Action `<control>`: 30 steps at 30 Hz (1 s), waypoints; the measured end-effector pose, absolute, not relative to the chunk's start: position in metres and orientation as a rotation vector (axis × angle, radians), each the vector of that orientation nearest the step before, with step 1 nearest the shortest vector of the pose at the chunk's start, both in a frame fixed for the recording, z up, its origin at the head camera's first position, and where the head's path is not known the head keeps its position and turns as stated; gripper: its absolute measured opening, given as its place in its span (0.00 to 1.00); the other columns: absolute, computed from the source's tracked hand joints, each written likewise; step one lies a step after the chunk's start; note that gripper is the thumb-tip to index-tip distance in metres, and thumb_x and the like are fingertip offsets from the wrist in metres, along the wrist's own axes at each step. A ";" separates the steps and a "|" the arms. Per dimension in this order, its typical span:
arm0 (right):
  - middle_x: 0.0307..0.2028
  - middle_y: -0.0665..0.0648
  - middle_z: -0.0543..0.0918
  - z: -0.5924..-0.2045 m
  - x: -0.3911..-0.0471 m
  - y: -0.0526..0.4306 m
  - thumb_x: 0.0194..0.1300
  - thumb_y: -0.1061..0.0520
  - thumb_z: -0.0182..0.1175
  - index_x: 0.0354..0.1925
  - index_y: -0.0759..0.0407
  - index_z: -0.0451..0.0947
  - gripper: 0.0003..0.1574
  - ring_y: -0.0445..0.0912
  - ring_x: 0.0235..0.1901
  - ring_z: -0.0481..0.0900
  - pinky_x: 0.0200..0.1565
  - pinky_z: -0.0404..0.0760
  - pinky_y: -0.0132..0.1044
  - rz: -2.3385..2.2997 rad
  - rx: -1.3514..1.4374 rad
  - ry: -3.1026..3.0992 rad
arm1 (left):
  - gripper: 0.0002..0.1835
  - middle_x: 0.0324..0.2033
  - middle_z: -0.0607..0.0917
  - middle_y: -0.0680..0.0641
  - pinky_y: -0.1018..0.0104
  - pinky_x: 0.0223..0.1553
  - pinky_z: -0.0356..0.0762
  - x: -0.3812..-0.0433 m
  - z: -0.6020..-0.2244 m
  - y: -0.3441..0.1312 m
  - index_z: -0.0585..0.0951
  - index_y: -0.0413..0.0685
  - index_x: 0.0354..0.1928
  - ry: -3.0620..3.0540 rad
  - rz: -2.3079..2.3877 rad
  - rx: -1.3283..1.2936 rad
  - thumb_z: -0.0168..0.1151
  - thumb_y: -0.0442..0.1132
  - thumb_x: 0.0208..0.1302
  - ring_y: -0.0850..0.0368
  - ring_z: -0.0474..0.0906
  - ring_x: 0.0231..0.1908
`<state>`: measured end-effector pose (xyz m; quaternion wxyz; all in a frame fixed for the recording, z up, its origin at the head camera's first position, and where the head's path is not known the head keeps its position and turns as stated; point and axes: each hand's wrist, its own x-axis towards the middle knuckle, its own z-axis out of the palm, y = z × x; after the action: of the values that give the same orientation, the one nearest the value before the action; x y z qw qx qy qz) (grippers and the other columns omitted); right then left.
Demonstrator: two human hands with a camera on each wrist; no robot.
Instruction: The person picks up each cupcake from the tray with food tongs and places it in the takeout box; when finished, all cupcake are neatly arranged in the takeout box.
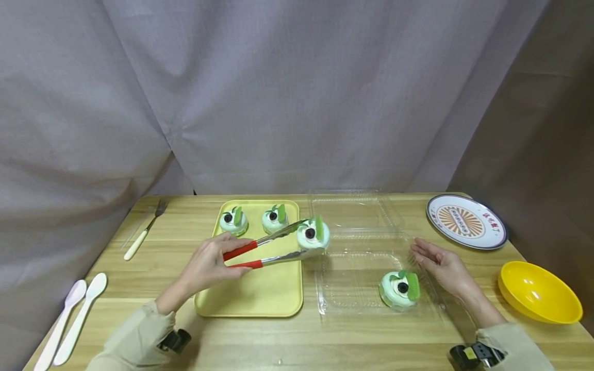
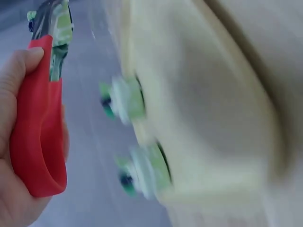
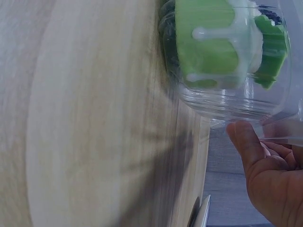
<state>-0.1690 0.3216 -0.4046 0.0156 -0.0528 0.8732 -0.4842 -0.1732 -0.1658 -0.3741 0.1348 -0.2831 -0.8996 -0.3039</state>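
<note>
My left hand (image 1: 211, 263) holds a pair of red-handled metal tongs (image 1: 250, 264). Between the tongs' tips is a small green cake (image 1: 313, 237) with a dark berry and a green leaf on top, raised near the tray's right edge. Two similar cakes, one at the back left (image 1: 233, 221) and one beside it (image 1: 275, 219), sit on the yellow tray (image 1: 250, 304). A clear plastic box (image 1: 345, 306) with its lid raised at the back has another green cake (image 1: 399, 291) in its front right. My right hand (image 1: 445, 268) is at the box's right side, fingers fairly straight, fingertips against its wall.
To the far right are a patterned plate (image 1: 466, 221) and a yellow bowl (image 1: 540, 292). On the left lie a fork (image 1: 145, 232) and two pale spoons, one of them (image 1: 81, 319) nearer the tray. A grey curtain (image 1: 297, 98) hangs behind the wooden table (image 1: 260, 345).
</note>
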 end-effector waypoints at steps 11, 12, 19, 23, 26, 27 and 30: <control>0.64 0.79 0.66 -0.403 -0.169 0.319 0.73 0.63 0.49 0.70 0.79 0.52 0.34 0.13 0.44 0.67 0.45 0.71 0.12 -1.465 -0.132 2.710 | 0.27 0.31 0.83 0.51 0.78 0.23 0.60 -0.193 -0.376 -0.082 0.86 0.50 0.52 -2.669 -0.829 -1.022 0.74 0.45 0.45 0.68 0.62 0.23; 0.64 0.78 0.66 -0.403 -0.169 0.318 0.74 0.63 0.49 0.70 0.78 0.52 0.34 0.13 0.44 0.67 0.45 0.71 0.12 -1.457 -0.125 2.709 | 0.27 0.32 0.84 0.51 0.78 0.23 0.60 -0.195 -0.376 -0.077 0.85 0.51 0.52 -2.684 -0.820 -1.028 0.74 0.46 0.45 0.68 0.63 0.23; 0.64 0.79 0.66 -0.400 -0.168 0.318 0.74 0.62 0.49 0.70 0.79 0.52 0.35 0.13 0.44 0.67 0.45 0.71 0.12 -1.466 -0.141 2.718 | 0.28 0.31 0.84 0.50 0.76 0.22 0.61 -0.202 -0.376 -0.056 0.85 0.52 0.53 -2.726 -0.740 -1.062 0.73 0.44 0.44 0.65 0.65 0.25; 0.64 0.79 0.66 -0.400 -0.167 0.319 0.74 0.61 0.49 0.70 0.79 0.52 0.35 0.13 0.44 0.67 0.45 0.71 0.12 -1.468 -0.144 2.720 | 0.28 0.31 0.84 0.49 0.77 0.20 0.60 -0.204 -0.375 -0.052 0.85 0.50 0.52 -2.746 -0.719 -1.066 0.73 0.42 0.42 0.65 0.64 0.24; 0.64 0.79 0.66 -0.400 -0.167 0.320 0.74 0.62 0.49 0.70 0.79 0.52 0.34 0.13 0.44 0.67 0.45 0.71 0.12 -1.476 -0.144 2.715 | 0.28 0.30 0.84 0.50 0.78 0.19 0.58 -0.205 -0.374 -0.049 0.85 0.49 0.52 -2.754 -0.709 -1.064 0.73 0.42 0.42 0.65 0.63 0.23; 0.64 0.79 0.66 -0.400 -0.167 0.320 0.74 0.62 0.49 0.70 0.79 0.52 0.34 0.13 0.44 0.67 0.45 0.71 0.12 -1.475 -0.142 2.712 | 0.28 0.30 0.84 0.50 0.78 0.19 0.58 -0.206 -0.374 -0.049 0.86 0.50 0.52 -2.755 -0.707 -1.059 0.74 0.43 0.42 0.66 0.63 0.23; 0.64 0.78 0.66 -0.400 -0.168 0.320 0.74 0.63 0.49 0.70 0.79 0.51 0.34 0.13 0.44 0.67 0.45 0.71 0.12 -1.468 -0.130 2.706 | 0.27 0.29 0.84 0.52 0.78 0.19 0.57 -0.206 -0.374 -0.048 0.86 0.50 0.51 -2.760 -0.706 -1.045 0.75 0.44 0.42 0.66 0.62 0.23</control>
<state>-0.1677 0.3203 -0.4005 0.0300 -0.0423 0.8778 -0.4762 -0.2061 -0.0476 -0.3741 0.0535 -0.3438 -0.9083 -0.2322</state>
